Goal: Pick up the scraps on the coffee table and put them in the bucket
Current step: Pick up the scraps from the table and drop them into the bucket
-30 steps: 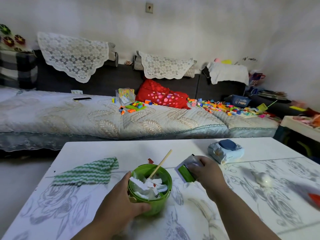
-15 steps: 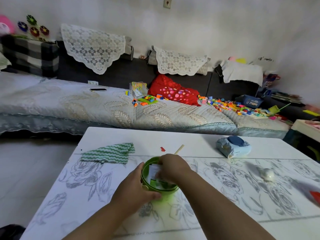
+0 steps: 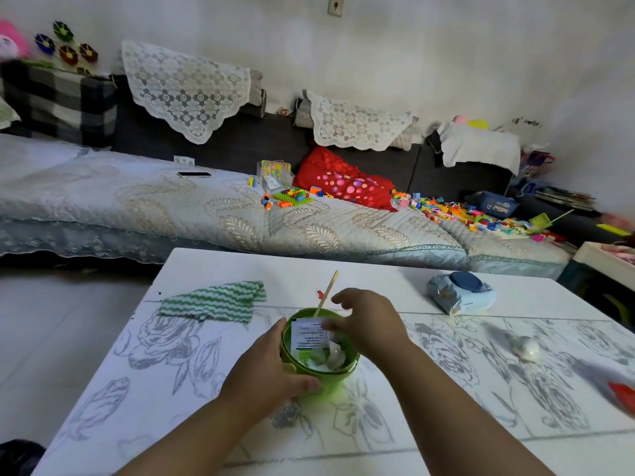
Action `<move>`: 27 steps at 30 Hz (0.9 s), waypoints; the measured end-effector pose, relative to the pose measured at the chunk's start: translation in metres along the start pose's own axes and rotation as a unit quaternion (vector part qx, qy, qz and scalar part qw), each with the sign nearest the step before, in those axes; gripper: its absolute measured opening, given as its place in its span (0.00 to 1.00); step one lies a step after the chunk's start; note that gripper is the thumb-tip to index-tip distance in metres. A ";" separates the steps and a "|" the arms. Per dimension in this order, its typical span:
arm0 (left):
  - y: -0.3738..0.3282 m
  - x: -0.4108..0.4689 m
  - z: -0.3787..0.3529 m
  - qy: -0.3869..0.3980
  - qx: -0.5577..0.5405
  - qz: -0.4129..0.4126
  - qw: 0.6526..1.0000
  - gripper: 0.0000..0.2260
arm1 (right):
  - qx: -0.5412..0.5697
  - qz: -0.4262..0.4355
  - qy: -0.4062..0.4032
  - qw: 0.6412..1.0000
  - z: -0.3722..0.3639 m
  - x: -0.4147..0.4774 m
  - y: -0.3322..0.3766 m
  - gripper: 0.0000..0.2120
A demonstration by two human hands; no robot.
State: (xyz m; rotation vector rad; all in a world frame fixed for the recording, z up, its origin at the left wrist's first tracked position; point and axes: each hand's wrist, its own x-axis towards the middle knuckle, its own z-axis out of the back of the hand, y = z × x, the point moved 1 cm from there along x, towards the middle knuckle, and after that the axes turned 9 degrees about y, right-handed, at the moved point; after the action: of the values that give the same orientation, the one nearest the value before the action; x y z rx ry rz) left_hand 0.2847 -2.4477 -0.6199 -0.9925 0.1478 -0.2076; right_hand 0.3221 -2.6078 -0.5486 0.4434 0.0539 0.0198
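Left grip [image 3: 268, 369] curls round the green bucket [image 3: 340, 377] on the white counter [image 3: 213, 266], right grip [image 3: 369, 324] loosely spread over a printed paper scrap [image 3: 309, 336] inside, likely light, flimsy, best pinched by an edge.

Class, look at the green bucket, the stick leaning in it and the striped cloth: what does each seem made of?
Green bucket: probably plastic, a smooth, slightly shiny wall. Stick: likely wood or bamboo, pale tan and matte. Striped cloth: soft textile, limp with folds; weave too small to tell.
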 end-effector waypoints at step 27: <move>0.062 0.057 0.060 -0.088 0.103 0.011 0.991 0.18 | 0.039 -0.153 0.030 0.987 -0.108 0.206 -0.067 0.13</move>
State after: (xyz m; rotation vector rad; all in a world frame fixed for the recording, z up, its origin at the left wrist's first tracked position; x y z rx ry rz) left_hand 0.3594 -2.3802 -0.6414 -0.7986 -0.0235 -0.1124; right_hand 0.5221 -2.6159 -0.6846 0.5096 0.1827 -0.2721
